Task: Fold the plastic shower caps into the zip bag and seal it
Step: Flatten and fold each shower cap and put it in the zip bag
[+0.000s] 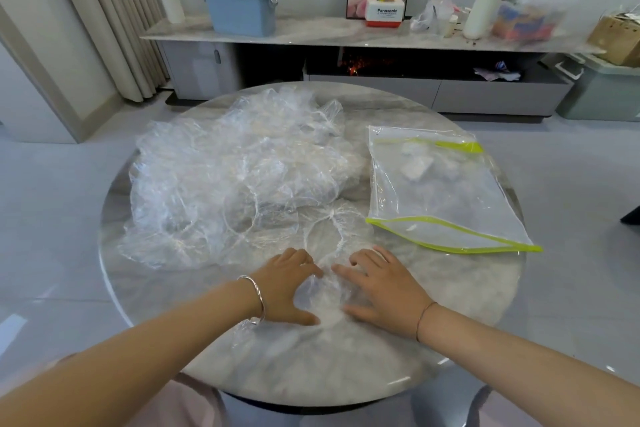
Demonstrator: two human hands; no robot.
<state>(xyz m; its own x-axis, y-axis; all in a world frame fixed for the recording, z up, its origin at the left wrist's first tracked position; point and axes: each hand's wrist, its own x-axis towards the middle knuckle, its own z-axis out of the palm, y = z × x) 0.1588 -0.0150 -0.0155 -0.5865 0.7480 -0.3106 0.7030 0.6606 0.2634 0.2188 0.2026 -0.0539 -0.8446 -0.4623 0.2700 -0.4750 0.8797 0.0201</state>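
Both forearms are reaching up from the bottom of the frame; the left hand and right hand are lying flat, fingers spread, pressing one clear shower cap onto the marble worktop at lower centre; the loose pile of caps is filling the centre left, its near edge touching this cap; the zip bag is lying centre right, its green-edged mouth gaping. Trapped air and the elastic rim are likely working against the fold, so the film may spring open once the pressure lifts.

cap pile crowds left, zip bag right, bare table between
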